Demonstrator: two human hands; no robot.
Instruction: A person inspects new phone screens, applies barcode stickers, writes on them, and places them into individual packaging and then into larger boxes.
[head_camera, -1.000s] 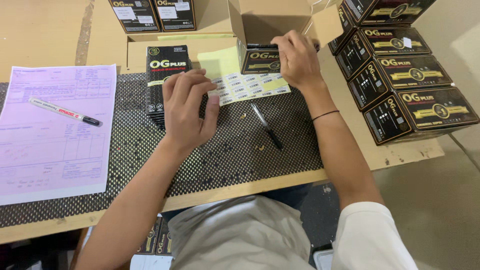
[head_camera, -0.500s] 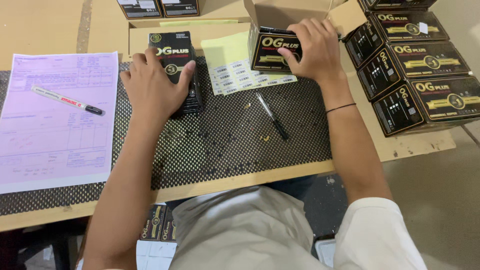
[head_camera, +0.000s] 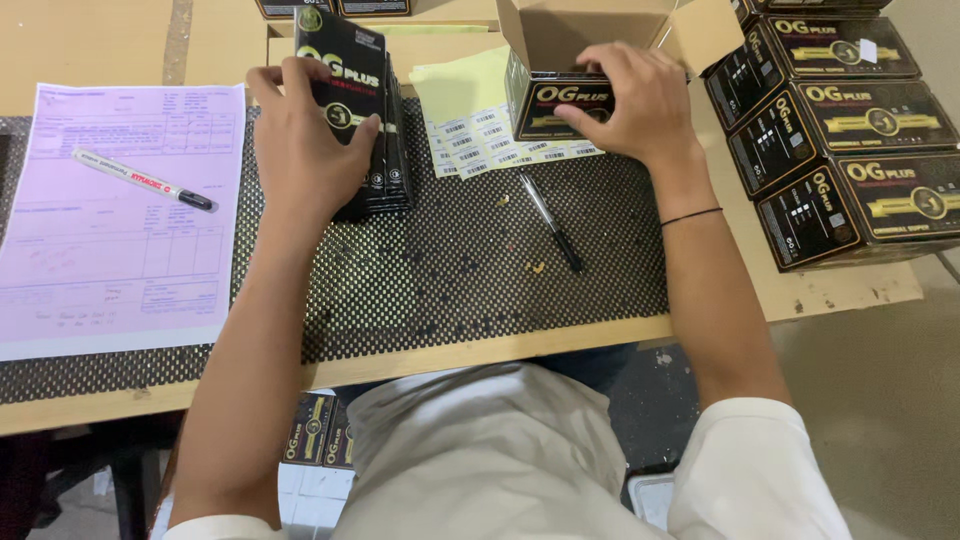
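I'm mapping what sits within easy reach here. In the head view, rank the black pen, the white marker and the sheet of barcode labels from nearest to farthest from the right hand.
1. Sheet of barcode labels: just left of the right hand.
2. Black pen: on the mat, below that hand.
3. White marker: far left, on the pink form.

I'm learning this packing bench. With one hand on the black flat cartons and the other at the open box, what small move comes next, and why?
Probably lift the top black flat carton with the left hand. The right hand already steadies the open black box, whose flaps stand open.
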